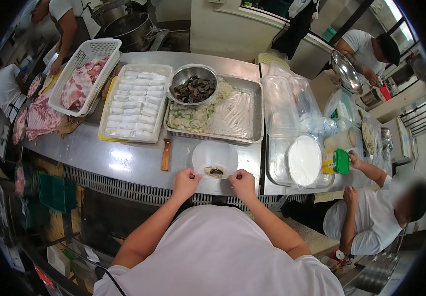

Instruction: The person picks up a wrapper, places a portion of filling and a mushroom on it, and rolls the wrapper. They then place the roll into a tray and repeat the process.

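A thin, round white wrapper (215,152) lies flat on the steel table in front of me. Near its close edge sits a small mound of pale filling with a dark piece on top (215,171). My left hand (187,183) pinches the wrapper's near edge at the left of the filling. On the other side, my right hand (243,183) has its fingers closed at the near right edge. A wooden-handled knife (165,155) rests to the left of the wrapper. Behind it, a metal tray (258,111) holds pale green filling, and a steel bowl (216,74) of dark pieces stands in it.
At the left are a plastic tray (105,129) of white rolls in rows, a white basket (116,47) of raw meat and more meat (42,118). On the right stand clear plastic containers (279,106) and a white round stack (304,160). A co-worker (366,217) holds a green-lidded tub (340,161).
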A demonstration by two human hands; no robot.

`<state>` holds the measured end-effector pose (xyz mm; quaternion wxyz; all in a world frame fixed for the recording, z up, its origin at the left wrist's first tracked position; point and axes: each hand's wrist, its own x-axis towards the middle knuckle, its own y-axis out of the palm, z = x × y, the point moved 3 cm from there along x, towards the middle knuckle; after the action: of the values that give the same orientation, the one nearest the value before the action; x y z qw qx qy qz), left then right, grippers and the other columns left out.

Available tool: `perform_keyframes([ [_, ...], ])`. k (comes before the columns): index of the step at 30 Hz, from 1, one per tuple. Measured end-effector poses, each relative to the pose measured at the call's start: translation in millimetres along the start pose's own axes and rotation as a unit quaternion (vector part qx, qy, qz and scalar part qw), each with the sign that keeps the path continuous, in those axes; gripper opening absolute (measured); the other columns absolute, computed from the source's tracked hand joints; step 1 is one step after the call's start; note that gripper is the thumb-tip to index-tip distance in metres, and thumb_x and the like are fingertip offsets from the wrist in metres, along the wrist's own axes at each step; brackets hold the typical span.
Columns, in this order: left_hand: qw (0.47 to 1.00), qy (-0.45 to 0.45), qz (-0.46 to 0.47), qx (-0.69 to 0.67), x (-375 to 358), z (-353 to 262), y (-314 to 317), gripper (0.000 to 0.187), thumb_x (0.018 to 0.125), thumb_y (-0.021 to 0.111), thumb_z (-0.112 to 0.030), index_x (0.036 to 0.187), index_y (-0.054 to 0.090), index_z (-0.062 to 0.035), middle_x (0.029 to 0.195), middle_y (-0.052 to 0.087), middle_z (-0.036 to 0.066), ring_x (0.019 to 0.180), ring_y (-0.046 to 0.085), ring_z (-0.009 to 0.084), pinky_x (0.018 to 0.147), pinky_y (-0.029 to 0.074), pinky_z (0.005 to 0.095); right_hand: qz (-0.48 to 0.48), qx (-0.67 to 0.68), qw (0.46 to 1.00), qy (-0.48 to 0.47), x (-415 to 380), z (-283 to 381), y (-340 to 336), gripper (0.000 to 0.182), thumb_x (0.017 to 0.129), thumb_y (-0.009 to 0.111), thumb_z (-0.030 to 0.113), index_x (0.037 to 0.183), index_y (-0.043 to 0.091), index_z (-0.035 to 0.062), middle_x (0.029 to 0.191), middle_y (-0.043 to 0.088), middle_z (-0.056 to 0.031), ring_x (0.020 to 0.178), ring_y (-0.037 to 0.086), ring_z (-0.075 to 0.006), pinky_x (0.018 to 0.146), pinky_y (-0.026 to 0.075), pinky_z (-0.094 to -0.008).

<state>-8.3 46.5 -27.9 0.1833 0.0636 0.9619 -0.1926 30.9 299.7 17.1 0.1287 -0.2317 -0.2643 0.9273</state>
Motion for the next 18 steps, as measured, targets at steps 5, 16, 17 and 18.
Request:
perform_keyframes([
  [5, 0.949, 0.295, -0.073, 0.088, -22.6, -54.5, 4.6, 0.016, 0.087, 0.084, -0.008, 0.095, 0.072, -0.0016, 0.107, 0.075, 0.016, 0.101, 0.071, 0.0364, 0.086, 0.057, 0.0481, -0.025, 0.015, 0.995, -0.098, -12.1, 6.5, 17.2, 0.014, 0.094, 0.076, 0.01, 0.096, 0.074, -0.0034, 0.077, 0.074, -0.0099, 0.067, 0.067, -0.0165, 0.066, 0.056, -0.0352],
  [16, 0.875, 0.42, 0.14, 0.194, -5.8, -57.0, 31.0, 0.025, 0.083, 0.075, -0.003, 0.106, 0.066, -0.0045, 0.123, 0.071, 0.016, 0.12, 0.065, 0.0398, 0.105, 0.052, 0.0498, -0.033, -0.084, 0.938, -0.334, -17.6, 29.0, 13.6, 0.015, 0.086, 0.078, 0.003, 0.1, 0.072, 0.0006, 0.118, 0.076, -0.019, 0.114, 0.07, -0.0386, 0.097, 0.058, -0.046],
  [17, 0.888, 0.389, 0.165, 0.182, -4.9, -54.7, 27.9, 0.031, 0.082, 0.075, -0.003, 0.111, 0.065, -0.0038, 0.128, 0.069, 0.017, 0.123, 0.064, 0.04, 0.108, 0.052, 0.0491, -0.01, -0.089, 0.933, -0.349, -15.7, 31.6, 13.3, 0.016, 0.085, 0.077, 0.002, 0.1, 0.071, 0.0005, 0.121, 0.075, -0.019, 0.117, 0.069, -0.0396, 0.1, 0.057, -0.047],
  [18, 0.899, 0.358, 0.189, 0.17, -4.3, -51.0, 26.5, 0.036, 0.082, 0.075, -0.002, 0.117, 0.063, -0.003, 0.132, 0.068, 0.018, 0.127, 0.063, 0.0403, 0.111, 0.051, 0.0484, 0.014, -0.095, 0.927, -0.364, -14.0, 33.6, 13.4, 0.016, 0.084, 0.076, 0.001, 0.099, 0.071, 0.0004, 0.124, 0.074, -0.0191, 0.121, 0.067, -0.0406, 0.103, 0.056, -0.0481],
])
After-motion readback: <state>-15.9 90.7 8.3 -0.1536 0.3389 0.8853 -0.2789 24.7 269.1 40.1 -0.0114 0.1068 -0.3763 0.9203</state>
